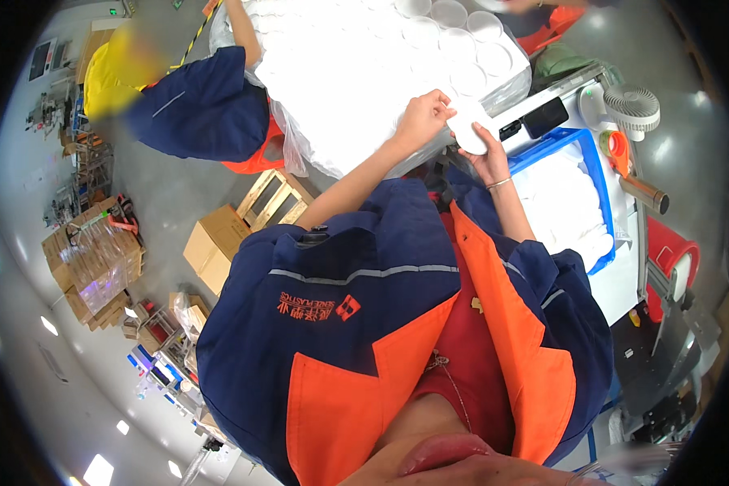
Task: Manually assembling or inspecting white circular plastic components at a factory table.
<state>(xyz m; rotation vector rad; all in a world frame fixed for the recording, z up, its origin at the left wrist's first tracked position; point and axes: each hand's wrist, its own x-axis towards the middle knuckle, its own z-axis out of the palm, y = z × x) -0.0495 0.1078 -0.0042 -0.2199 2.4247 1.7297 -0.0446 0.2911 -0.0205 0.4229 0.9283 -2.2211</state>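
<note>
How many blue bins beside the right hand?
1: the blue bin on the white table, right of the right hand, white pieces inside. Any behind the body wouldn't show.

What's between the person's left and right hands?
A white round piece, gripped by the right hand, with the left hand near its upper-left edge; the head view shows it.

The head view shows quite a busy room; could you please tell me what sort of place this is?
Probably a factory or packing workshop: there are stacked cartons wrapped in film, a wooden pallet on the floor, and a blue bin of white pieces.
</note>
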